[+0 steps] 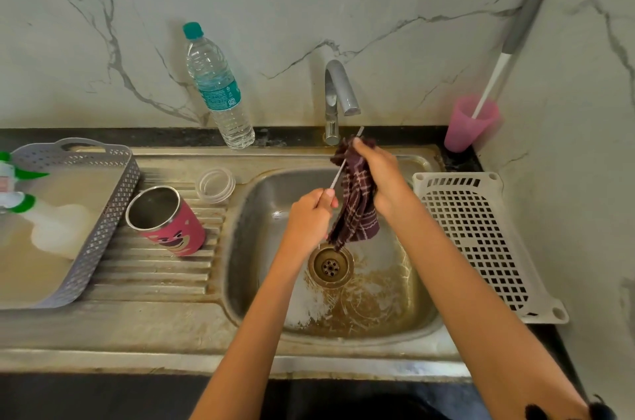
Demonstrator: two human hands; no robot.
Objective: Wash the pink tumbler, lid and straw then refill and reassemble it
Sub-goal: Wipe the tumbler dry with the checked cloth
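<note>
Clear straw (338,175) slants up-right (toward tap (338,93)) between both hands.

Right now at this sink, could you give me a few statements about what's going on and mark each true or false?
1. The pink tumbler stands on the draining board with no lid on. True.
2. The left hand holds the straw. True.
3. The right hand holds a sponge. False: it holds a dark checked cloth.
4. Water runs from the tap. False: no stream shows.
5. The clear lid lies in the sink basin. False: it lies on the draining board.
</note>
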